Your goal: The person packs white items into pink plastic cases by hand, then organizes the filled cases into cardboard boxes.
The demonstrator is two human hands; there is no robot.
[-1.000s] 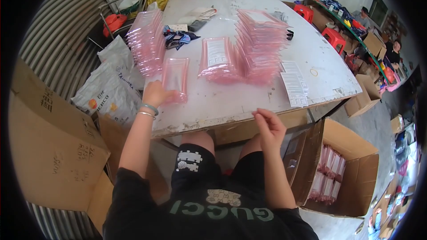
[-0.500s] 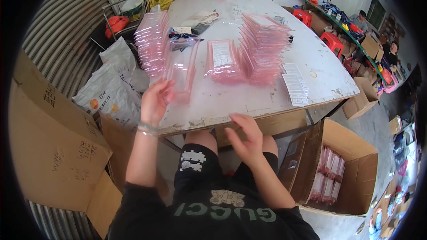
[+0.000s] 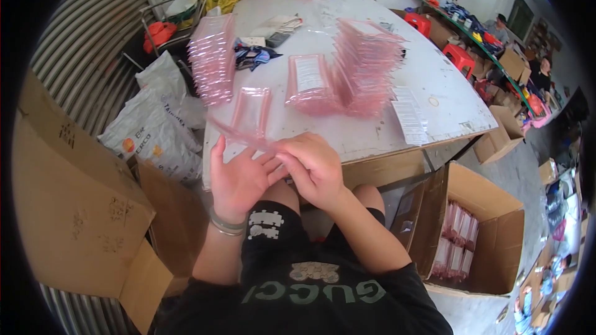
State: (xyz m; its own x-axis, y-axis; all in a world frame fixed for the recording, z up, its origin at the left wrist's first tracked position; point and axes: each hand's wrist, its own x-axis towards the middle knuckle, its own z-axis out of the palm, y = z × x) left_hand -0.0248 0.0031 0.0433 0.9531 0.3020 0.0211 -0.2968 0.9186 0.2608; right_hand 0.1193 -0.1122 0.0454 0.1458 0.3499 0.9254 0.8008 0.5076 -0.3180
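Note:
My right hand (image 3: 313, 167) pinches the end of a clear pink plastic bag (image 3: 239, 134), which stretches off to the left, seen nearly edge-on. Palm up and fingers spread, my left hand (image 3: 241, 180) is beside it, its fingertips right by the bag. Just beyond lies another pink bag (image 3: 251, 108) flat on the table. A tall stack of pink bags (image 3: 212, 62) rises behind it on the left. Farther right are a lower stack of bags with a printed white slip on top (image 3: 307, 77) and a high fanned pile of bags (image 3: 366, 71).
Printed paper slips (image 3: 408, 118) lie near the right edge of the white table (image 3: 447, 99). Dark blue patterned cloth (image 3: 254, 57) lies behind the bags. An open cardboard box (image 3: 496, 254) at lower right holds pink packs. Sacks (image 3: 149, 127) and cartons (image 3: 74, 192) crowd the left.
My right hand has come up from the lap to the table edge and now grips a bag. My left hand has moved down and right, turning palm up, as the bag came nearer.

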